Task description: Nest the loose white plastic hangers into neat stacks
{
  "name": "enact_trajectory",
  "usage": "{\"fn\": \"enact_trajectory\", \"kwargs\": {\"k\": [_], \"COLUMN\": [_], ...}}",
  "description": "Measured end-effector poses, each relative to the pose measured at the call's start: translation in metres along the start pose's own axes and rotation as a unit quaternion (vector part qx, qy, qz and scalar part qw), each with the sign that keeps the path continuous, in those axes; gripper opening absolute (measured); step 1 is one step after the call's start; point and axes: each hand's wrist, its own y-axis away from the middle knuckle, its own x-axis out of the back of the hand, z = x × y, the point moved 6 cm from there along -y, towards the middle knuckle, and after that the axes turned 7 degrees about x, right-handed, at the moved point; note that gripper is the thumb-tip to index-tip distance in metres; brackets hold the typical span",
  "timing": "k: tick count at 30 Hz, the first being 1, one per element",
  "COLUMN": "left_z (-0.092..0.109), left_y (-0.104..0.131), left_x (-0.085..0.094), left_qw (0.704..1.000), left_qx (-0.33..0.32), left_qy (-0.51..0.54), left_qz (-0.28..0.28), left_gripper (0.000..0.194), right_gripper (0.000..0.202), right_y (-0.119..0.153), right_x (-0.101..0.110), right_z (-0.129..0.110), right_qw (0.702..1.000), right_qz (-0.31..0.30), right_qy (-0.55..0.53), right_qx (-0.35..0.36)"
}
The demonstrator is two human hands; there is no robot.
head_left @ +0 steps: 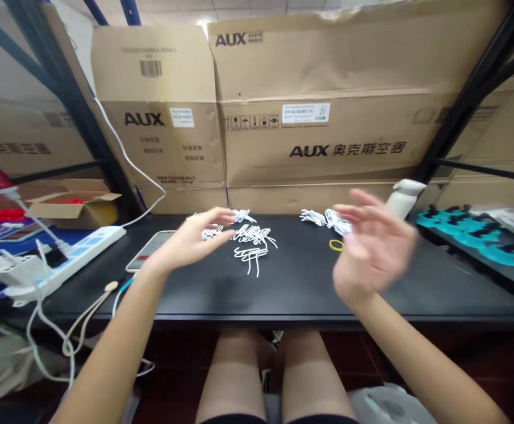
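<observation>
My left hand (197, 237) is raised over the black table, fingers apart and nothing held. Beside and beyond its fingertips lies a loose pile of thin white bent pieces (252, 235), like short wires or ties; the hand covers part of it. My right hand (374, 250) is up on the other side, palm turned inward, blurred, its fingers spread with nothing in them. Just left of it are white bundles (322, 218) of similar pieces and a yellow rubber band (336, 245). Whether the left fingers touch the pile is hard to tell.
A phone (148, 250) lies left, partly behind my left arm. Further left is a white power strip (69, 259) with cables. A white bottle (404, 197) stands behind my right hand, turquoise pieces (468, 232) at right. Cardboard boxes (318, 70) wall the back.
</observation>
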Motion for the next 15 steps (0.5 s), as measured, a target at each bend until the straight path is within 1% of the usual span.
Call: {"fn": "enact_trajectory", "kwargs": {"k": [1,2,3,5,6,7,8,9,10,12,15], "left_z": [-0.007,-0.016,-0.026,-0.045,-0.052,-0.058,-0.063,-0.067,-0.071,-0.077,-0.079], "left_y": [-0.009,-0.02,-0.031,-0.054,-0.063,-0.07,-0.075,-0.079,-0.081,-0.08,-0.073], "left_x": [-0.019,-0.038,-0.056,-0.086,-0.098,-0.11,-0.118,-0.123,-0.125,-0.126,-0.122], "left_qw": [0.999,0.996,0.993,0.984,0.976,0.962,0.949,0.941,0.935,0.93,0.945], "left_qx": [-0.012,-0.02,-0.015,-0.005,-0.003,-0.004,-0.006,-0.003,0.006,0.027,0.022], "left_qy": [-0.017,-0.026,-0.02,0.015,0.035,0.049,0.059,0.071,0.086,0.111,0.097], "left_qz": [-0.045,-0.086,-0.115,-0.18,-0.216,-0.268,-0.311,-0.332,-0.343,-0.348,-0.312], "left_gripper": [0.046,0.048,0.049,0.048,0.046,0.044,0.042,0.042,0.042,0.044,0.044], "right_gripper": [0.03,0.028,0.025,0.02,0.018,0.018,0.02,0.021,0.021,0.022,0.02], "right_y": [-0.003,-0.005,-0.006,-0.004,-0.001,0.003,0.008,0.013,0.017,0.022,0.026], "right_x": [-0.013,-0.029,-0.048,-0.084,-0.097,-0.104,-0.107,-0.108,-0.108,-0.107,-0.104], "right_z": [0.012,0.027,0.045,0.089,0.111,0.133,0.15,0.161,0.166,0.163,0.146], "right_qw": [1.0,1.0,0.999,0.994,0.989,0.984,0.977,0.97,0.967,0.963,0.961], "right_qz": [0.005,-0.003,-0.03,-0.108,-0.136,-0.135,-0.119,-0.112,-0.112,-0.134,-0.159], "right_qy": [-0.008,-0.017,-0.031,-0.032,-0.033,-0.043,-0.054,-0.066,-0.077,-0.092,-0.099], "right_qx": [0.007,0.013,0.017,-0.016,-0.054,-0.112,-0.17,-0.205,-0.218,-0.214,-0.201]}}
